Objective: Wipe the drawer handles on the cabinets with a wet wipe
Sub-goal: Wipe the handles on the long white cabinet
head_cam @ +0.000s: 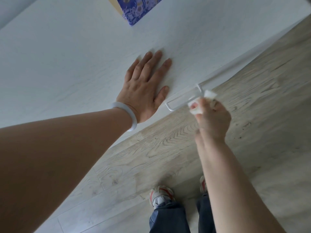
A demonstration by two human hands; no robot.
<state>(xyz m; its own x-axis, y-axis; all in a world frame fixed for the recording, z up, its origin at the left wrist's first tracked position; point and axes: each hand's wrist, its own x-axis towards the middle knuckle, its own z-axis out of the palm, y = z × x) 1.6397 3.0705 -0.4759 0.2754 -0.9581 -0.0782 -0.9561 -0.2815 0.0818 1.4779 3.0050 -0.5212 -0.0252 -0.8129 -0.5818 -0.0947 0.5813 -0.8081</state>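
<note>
A white bar handle [178,102] juts out from the front edge of the white cabinet top [75,64]. My right hand [212,118] pinches a white wet wipe [196,106] around the right part of that handle, with a corner of the wipe sticking up past the handle's right post. My left hand [144,88] lies flat on the cabinet top just left of the handle, fingers straight and spread. A pale bangle [125,115] circles the left wrist.
A blue patterned box [136,9] stands on the cabinet top at the far edge of the view. Below the cabinet lies a light wood-grain floor [252,98]. My feet in white sneakers [159,195] stand close to the cabinet front.
</note>
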